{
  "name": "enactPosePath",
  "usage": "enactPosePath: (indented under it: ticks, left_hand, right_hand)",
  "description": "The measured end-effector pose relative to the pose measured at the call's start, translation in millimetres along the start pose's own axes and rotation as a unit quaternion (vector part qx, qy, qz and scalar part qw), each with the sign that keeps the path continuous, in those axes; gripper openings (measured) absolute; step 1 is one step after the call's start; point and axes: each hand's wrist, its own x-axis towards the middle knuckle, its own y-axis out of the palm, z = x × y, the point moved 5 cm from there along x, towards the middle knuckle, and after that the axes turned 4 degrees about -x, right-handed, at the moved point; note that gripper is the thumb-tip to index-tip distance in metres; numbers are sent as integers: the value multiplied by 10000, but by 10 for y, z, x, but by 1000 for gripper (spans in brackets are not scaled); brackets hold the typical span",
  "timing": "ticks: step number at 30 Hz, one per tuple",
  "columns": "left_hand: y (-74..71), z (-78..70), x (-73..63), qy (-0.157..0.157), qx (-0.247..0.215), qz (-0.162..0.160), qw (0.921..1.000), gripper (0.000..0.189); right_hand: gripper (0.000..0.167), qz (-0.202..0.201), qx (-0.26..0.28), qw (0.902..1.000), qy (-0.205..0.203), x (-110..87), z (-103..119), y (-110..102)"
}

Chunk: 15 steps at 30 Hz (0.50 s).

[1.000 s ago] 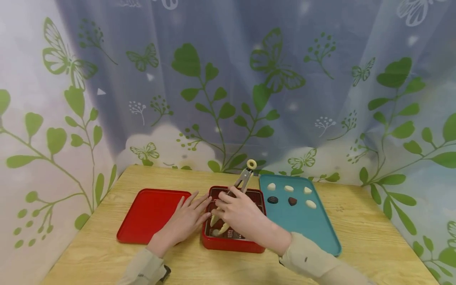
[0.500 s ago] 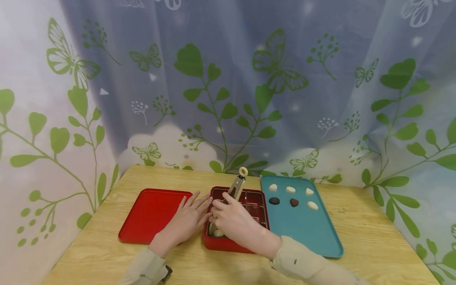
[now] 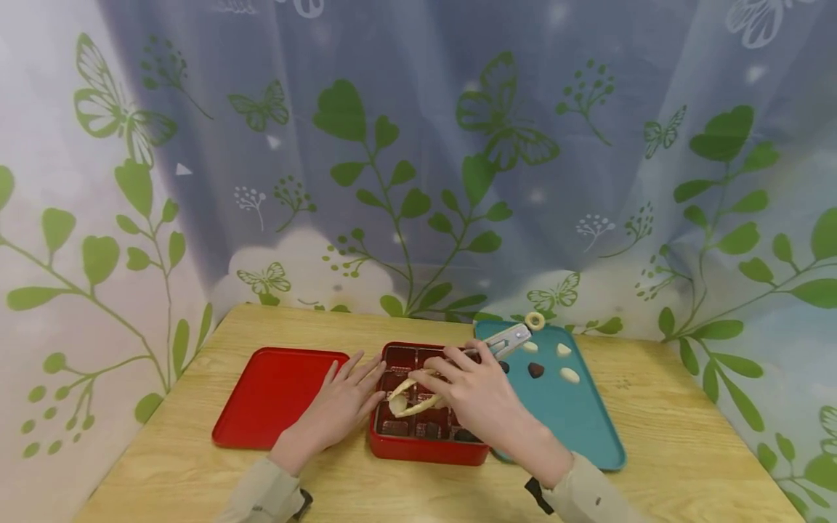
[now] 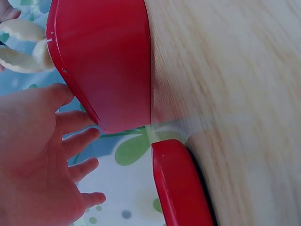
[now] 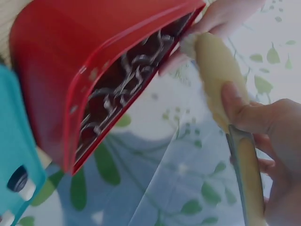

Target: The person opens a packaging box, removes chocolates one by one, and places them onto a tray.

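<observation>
My right hand [image 3: 487, 399] grips cream-tipped metal tongs [image 3: 510, 339], thumb on one arm and fingers on the other. Between the tong tips, above the left side of the red box [image 3: 428, 452], is a small white chocolate-like piece [image 3: 397, 404]. Clear dividers split the box's inside into compartments; dark pieces [image 3: 431, 430] lie in its front row. With fingers spread, my left hand [image 3: 340, 407] rests its fingertips at the box's left rim, as the left wrist view also shows. Tongs and white piece [image 5: 189, 45] appear close up in the right wrist view.
A red lid [image 3: 281, 399] lies flat on the wooden table left of the box. To the right, a teal tray [image 3: 565, 428] holds white pieces [image 3: 569, 375] and dark ones [image 3: 535, 370] in rows, partly behind the tongs and right hand. A patterned curtain [image 3: 418, 181] hangs behind the table.
The tongs closed on the white piece in the front left compartment and lifted it out. Their handle end has swung right and lower, over the tray. The left hand stays in place.
</observation>
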Motion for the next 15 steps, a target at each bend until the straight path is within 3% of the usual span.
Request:
enactPosePath:
  ticks: [5, 15]
  left_hand:
    - [8, 8, 6, 27, 10, -48, 10000, 53]
    - [12, 7, 12, 12, -46, -43, 10000, 54]
  right_hand:
    - [63, -307, 102, 9979, 569, -170, -259, -45]
    - [64, -130, -65, 9886, 1498, -625, -776, 15]
